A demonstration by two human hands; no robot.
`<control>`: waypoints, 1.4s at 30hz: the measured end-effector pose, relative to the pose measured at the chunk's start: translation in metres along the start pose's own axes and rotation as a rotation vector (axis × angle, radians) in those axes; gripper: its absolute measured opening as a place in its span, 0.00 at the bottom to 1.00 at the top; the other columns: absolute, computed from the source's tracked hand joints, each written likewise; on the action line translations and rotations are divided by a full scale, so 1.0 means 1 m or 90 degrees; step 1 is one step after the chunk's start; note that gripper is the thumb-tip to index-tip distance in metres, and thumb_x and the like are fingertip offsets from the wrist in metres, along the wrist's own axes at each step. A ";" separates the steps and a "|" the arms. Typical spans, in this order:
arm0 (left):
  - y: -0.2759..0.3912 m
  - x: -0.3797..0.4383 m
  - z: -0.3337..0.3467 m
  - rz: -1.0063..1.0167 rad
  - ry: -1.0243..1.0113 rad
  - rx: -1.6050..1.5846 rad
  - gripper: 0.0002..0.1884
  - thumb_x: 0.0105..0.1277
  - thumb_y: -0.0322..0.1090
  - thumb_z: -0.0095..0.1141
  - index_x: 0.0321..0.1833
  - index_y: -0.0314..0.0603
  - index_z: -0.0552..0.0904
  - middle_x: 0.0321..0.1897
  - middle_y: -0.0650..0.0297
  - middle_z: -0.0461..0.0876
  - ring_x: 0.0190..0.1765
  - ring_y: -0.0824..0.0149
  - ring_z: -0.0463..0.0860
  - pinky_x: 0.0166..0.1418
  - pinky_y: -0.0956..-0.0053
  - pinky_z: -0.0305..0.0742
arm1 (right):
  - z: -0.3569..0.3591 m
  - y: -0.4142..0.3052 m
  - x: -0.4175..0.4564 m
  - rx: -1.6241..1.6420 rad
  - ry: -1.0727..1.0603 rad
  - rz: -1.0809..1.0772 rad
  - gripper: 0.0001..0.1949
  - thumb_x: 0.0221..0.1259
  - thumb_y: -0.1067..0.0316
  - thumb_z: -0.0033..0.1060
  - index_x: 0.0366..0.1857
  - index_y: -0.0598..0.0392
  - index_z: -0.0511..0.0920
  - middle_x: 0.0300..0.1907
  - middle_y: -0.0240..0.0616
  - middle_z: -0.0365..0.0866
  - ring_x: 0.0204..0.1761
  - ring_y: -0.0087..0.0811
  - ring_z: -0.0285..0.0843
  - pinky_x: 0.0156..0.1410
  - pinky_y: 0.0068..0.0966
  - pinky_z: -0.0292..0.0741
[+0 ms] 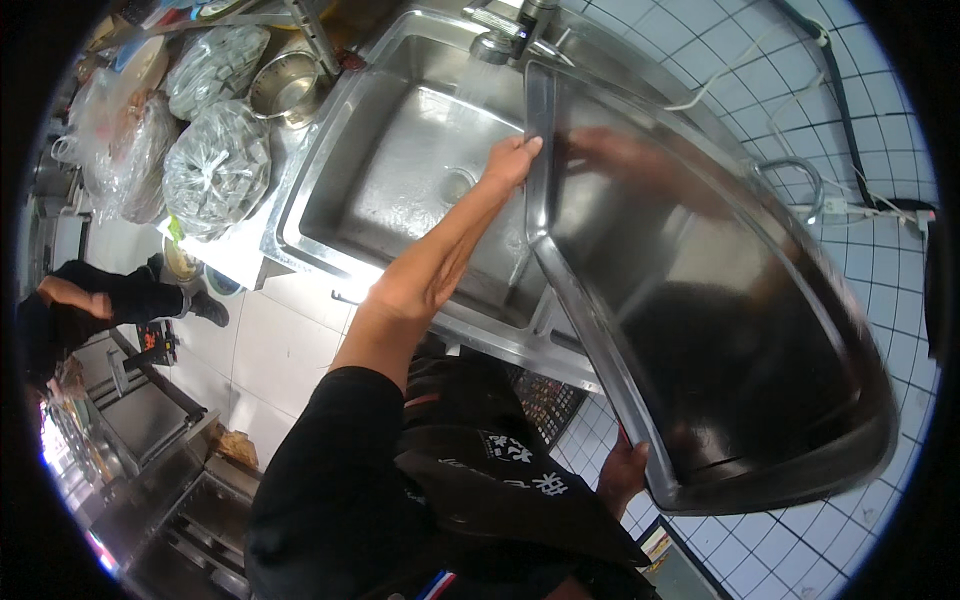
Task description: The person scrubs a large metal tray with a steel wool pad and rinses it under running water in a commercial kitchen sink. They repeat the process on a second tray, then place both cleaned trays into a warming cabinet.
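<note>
A large stainless steel pan (705,285) with a folded rim is tilted up over the right side of the sink. My left hand (514,160) grips its rim near the upper corner, above the sink basin. Down by the lower corner, my right hand (624,469) holds the same rim, with part of the hand hidden behind the metal. Water runs from the faucet (492,46) into the stainless steel sink (390,180), whose floor is wet around the drain (457,184).
Left of the sink, a counter bears knotted clear plastic bags (216,169) and a metal pot (286,86). A tiled wall (874,285) with cables rises on the right. Another person (112,296) is at the far left. A dark plastic crate (551,401) shows below the sink.
</note>
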State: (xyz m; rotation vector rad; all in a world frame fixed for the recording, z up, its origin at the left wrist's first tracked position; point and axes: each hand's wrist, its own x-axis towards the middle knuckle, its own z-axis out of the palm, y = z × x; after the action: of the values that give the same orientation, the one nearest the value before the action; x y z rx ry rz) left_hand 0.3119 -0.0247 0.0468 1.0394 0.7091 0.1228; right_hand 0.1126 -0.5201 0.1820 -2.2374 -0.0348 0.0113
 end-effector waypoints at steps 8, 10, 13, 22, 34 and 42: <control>0.069 -0.028 0.052 0.198 -0.015 -0.125 0.07 0.72 0.35 0.63 0.44 0.40 0.84 0.35 0.68 0.85 0.34 0.74 0.78 0.36 0.73 0.71 | 0.022 0.060 0.034 0.338 0.107 0.045 0.23 0.78 0.68 0.54 0.70 0.69 0.66 0.71 0.55 0.69 0.71 0.40 0.70 0.78 0.35 0.69; 0.086 -0.047 0.059 0.271 -0.032 -0.154 0.07 0.71 0.33 0.64 0.45 0.37 0.85 0.32 0.69 0.86 0.32 0.77 0.80 0.34 0.79 0.72 | 0.031 0.071 0.047 0.385 0.084 -0.110 0.24 0.79 0.65 0.50 0.73 0.65 0.64 0.74 0.54 0.65 0.76 0.44 0.64 0.81 0.43 0.63; 0.100 -0.060 0.050 0.321 -0.010 -0.053 0.09 0.72 0.32 0.63 0.49 0.33 0.84 0.38 0.66 0.88 0.39 0.77 0.83 0.42 0.79 0.76 | 0.031 0.064 0.060 0.984 0.112 0.045 0.25 0.80 0.64 0.49 0.75 0.61 0.63 0.76 0.50 0.64 0.79 0.46 0.59 0.84 0.48 0.54; 0.112 -0.134 -0.006 0.438 0.002 0.147 0.15 0.68 0.33 0.66 0.54 0.32 0.85 0.43 0.62 0.89 0.46 0.71 0.84 0.53 0.73 0.79 | 0.062 0.071 0.101 1.045 -0.048 -0.028 0.25 0.79 0.66 0.48 0.75 0.58 0.64 0.77 0.43 0.66 0.79 0.44 0.60 0.86 0.52 0.48; 0.044 -0.308 -0.150 0.377 0.133 0.170 0.20 0.72 0.38 0.58 0.58 0.28 0.82 0.52 0.47 0.86 0.57 0.53 0.84 0.66 0.61 0.76 | 0.103 0.111 0.153 0.574 -0.183 0.210 0.18 0.77 0.63 0.48 0.64 0.57 0.74 0.62 0.45 0.76 0.64 0.45 0.71 0.71 0.43 0.62; 0.011 -0.317 -0.182 0.382 0.220 0.013 0.20 0.73 0.39 0.58 0.58 0.28 0.83 0.52 0.48 0.86 0.58 0.55 0.84 0.66 0.62 0.77 | -0.068 0.199 0.300 -0.508 -0.498 0.081 0.15 0.76 0.61 0.49 0.56 0.56 0.81 0.50 0.47 0.84 0.52 0.47 0.80 0.59 0.39 0.72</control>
State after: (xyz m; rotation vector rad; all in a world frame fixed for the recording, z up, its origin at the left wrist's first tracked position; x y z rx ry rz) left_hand -0.0377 -0.0147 0.1516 1.2408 0.6875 0.8309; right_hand 0.4180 -0.6880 0.0691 -2.8635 -0.3753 1.1101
